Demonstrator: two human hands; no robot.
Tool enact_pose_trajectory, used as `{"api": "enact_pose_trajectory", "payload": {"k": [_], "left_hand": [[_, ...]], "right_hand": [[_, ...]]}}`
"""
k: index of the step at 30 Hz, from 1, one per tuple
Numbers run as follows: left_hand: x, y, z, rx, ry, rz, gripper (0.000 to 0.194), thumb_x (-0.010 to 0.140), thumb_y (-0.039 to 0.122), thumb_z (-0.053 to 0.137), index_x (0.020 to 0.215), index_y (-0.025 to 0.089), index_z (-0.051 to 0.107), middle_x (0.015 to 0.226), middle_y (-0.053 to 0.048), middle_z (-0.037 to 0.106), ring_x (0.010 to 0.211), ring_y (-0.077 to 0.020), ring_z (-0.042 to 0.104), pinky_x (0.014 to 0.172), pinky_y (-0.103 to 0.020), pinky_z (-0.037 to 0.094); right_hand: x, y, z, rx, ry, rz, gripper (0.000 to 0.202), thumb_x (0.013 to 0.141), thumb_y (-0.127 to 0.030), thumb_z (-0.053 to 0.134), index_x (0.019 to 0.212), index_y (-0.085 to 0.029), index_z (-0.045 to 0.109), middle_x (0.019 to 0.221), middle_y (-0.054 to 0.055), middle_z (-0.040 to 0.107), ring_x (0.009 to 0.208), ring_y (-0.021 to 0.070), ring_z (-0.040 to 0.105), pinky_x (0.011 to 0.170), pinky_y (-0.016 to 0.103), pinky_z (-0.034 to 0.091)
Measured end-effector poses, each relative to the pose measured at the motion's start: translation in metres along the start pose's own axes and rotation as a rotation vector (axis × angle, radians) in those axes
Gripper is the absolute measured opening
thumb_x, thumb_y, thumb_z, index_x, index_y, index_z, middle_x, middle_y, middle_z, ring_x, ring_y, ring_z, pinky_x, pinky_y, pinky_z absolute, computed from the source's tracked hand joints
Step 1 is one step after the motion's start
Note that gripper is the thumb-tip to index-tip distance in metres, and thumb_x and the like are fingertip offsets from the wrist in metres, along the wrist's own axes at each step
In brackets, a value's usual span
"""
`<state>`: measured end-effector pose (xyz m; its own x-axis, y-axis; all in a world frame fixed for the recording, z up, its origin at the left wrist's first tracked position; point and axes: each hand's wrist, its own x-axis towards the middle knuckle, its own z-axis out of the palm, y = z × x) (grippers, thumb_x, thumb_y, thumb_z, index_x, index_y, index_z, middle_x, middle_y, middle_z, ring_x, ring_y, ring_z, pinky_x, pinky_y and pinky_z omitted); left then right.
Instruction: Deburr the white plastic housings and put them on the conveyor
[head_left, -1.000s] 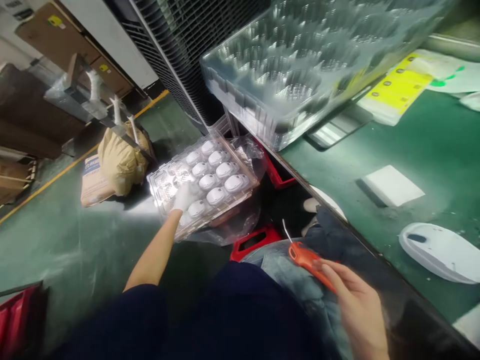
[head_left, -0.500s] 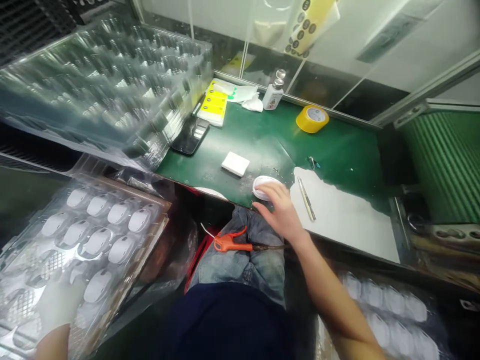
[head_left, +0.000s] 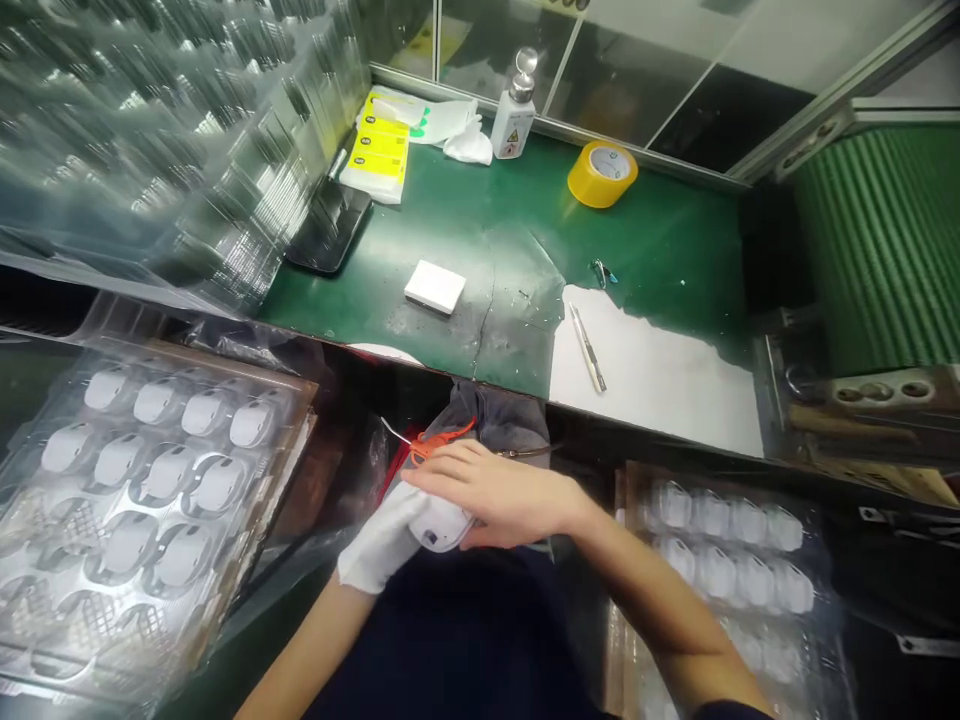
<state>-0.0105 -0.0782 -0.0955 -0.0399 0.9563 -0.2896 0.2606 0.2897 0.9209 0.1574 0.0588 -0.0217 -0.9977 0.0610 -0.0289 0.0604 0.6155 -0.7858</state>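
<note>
Over my lap, my two hands meet around a white rounded plastic shell (head_left: 442,530) with a small dark opening near its lower edge. My left hand (head_left: 382,543), in a white glove, grips it from the left, its fingers partly covered. Bare fingers of my right hand (head_left: 502,492) lie across its top, the thumb at its right side. Much of the shell is hidden, so I cannot tell whether it is one piece or two. Just behind the hands, an orange air blow gun (head_left: 442,437) with a thin bent nozzle rests on my thighs.
The green bench (head_left: 457,230) carries a white block (head_left: 435,287), craft knife (head_left: 589,350), paper sheet (head_left: 652,380), yellow tape roll (head_left: 602,174), dispenser bottle (head_left: 515,110) and phone (head_left: 330,228). Trays of white shells flank me, left (head_left: 97,500) and right (head_left: 720,625). Stacked clear trays (head_left: 187,130) stand back left.
My left hand has come from the left tray to my lap. My right hand has left the bench, where the white oval piece under it is gone. Both hands now hold a white shell.
</note>
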Motion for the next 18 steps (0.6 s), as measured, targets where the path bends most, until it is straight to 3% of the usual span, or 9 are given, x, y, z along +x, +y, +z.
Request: {"api": "enact_pose_trajectory", "payload": {"k": [2,5,7,9,11,14,16,18], "left_hand": [[0.004,0.004,0.009,-0.191,-0.067,-0.015,0.036,0.099,0.047,0.073,0.119,0.018,0.080,0.113,-0.013,0.082,0.100,-0.0245,0.080,0.090,-0.043,0.068],[0.007,0.012,0.009,-0.626,-0.188,-0.091,0.050,0.088,0.039,0.082,0.136,0.025,0.075,0.131,-0.014,0.080,0.114,-0.0329,0.079,0.096,-0.048,0.067],[0.008,0.020,0.006,-0.967,-0.219,-0.184,0.064,0.076,0.031,0.089,0.137,0.022,0.074,0.134,-0.014,0.078,0.120,-0.0340,0.077,0.102,-0.048,0.064],[0.009,0.029,0.005,-1.160,-0.181,-0.253,0.065,0.068,0.019,0.092,0.132,0.020,0.077,0.129,-0.013,0.080,0.120,-0.0315,0.076,0.103,-0.043,0.062],[0.009,0.038,0.004,-1.168,-0.117,-0.265,0.060,0.068,0.014,0.090,0.127,0.018,0.079,0.125,-0.012,0.082,0.118,-0.0294,0.076,0.098,-0.038,0.063],[0.007,0.046,0.001,-1.150,-0.036,-0.266,0.053,0.075,0.017,0.088,0.127,0.017,0.080,0.127,-0.012,0.081,0.124,-0.0318,0.074,0.101,-0.039,0.061],[0.006,0.050,-0.001,-1.102,0.019,-0.243,0.051,0.080,0.022,0.087,0.129,0.017,0.079,0.129,-0.012,0.080,0.125,-0.0328,0.074,0.104,-0.042,0.059],[0.004,0.053,-0.004,-1.040,0.062,-0.216,0.049,0.084,0.026,0.086,0.131,0.017,0.077,0.131,-0.013,0.079,0.125,-0.0327,0.073,0.105,-0.043,0.058]], "right_hand": [[-0.011,-0.001,0.002,0.011,-0.005,-0.004,0.098,0.090,-0.017,0.082,0.174,-0.015,0.032,0.161,0.021,0.058,0.153,0.0336,0.049,0.129,0.052,0.035],[-0.041,0.014,-0.019,-0.019,0.167,0.085,0.089,0.093,-0.028,0.082,0.171,-0.022,0.040,0.166,0.016,0.055,0.155,0.0331,0.046,0.131,0.051,0.034],[-0.062,0.033,-0.039,-0.149,0.452,0.364,0.066,0.096,-0.034,0.077,0.159,-0.025,0.058,0.160,0.014,0.060,0.149,0.0340,0.050,0.127,0.050,0.038],[-0.080,0.058,-0.057,-0.287,0.756,0.701,0.046,0.101,-0.030,0.067,0.146,-0.019,0.068,0.150,0.020,0.063,0.141,0.0377,0.051,0.124,0.057,0.036],[-0.091,0.084,-0.069,-0.333,0.915,0.909,0.042,0.100,-0.021,0.064,0.141,-0.011,0.068,0.139,0.028,0.064,0.135,0.0421,0.050,0.120,0.066,0.032],[-0.095,0.111,-0.074,-0.282,0.961,1.018,0.040,0.093,-0.010,0.065,0.133,-0.009,0.070,0.116,0.025,0.069,0.119,0.0398,0.058,0.112,0.063,0.038],[-0.092,0.111,-0.070,-0.257,1.017,1.038,0.037,0.093,-0.008,0.062,0.128,-0.010,0.073,0.113,0.023,0.069,0.113,0.0370,0.060,0.108,0.058,0.042],[-0.088,0.095,-0.059,-0.261,1.108,1.035,0.037,0.093,-0.010,0.059,0.128,-0.010,0.072,0.114,0.022,0.068,0.112,0.0348,0.061,0.105,0.054,0.045]]}}
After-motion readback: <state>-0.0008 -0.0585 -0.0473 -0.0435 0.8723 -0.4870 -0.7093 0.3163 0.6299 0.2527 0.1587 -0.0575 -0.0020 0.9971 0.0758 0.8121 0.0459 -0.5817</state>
